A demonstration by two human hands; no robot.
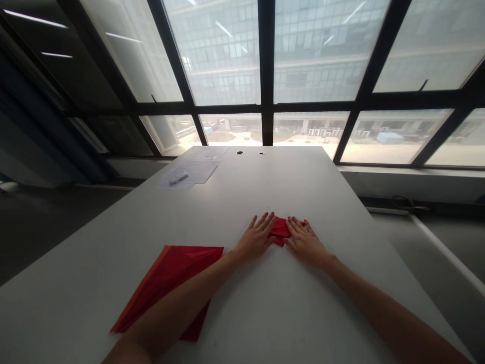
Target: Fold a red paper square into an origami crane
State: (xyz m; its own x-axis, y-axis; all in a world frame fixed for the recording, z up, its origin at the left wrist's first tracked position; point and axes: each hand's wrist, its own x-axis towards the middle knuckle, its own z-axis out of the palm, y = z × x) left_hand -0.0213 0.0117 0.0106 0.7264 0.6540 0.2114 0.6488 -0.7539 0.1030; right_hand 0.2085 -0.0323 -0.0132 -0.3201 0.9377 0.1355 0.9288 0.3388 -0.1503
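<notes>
"One small, folded red paper-like sheet [279,227] on the smooth white table [273,187]; why two-handed?"

"Bare left hand [258,237] and bare right hand [304,243] press its ends, fingers extended, slightly parted; likely to hold folds flat."

Left hand [257,237] and right hand [305,242] lie palm down just below and right of frame centre, fingers extended, pressing on opposite ends of a small folded red piece [281,227]. Larger red sheet [170,278], with an orange strip along its left edge, lies at lower left, partly hidden by the left forearm. White table [280,187] fills the middle and lower frame. Printed papers [200,172] left of upper centre; a white cylindrical object [178,178] on them. Dark-framed windows [267,76] span the top; blue curtain [49,111] at left.
</notes>
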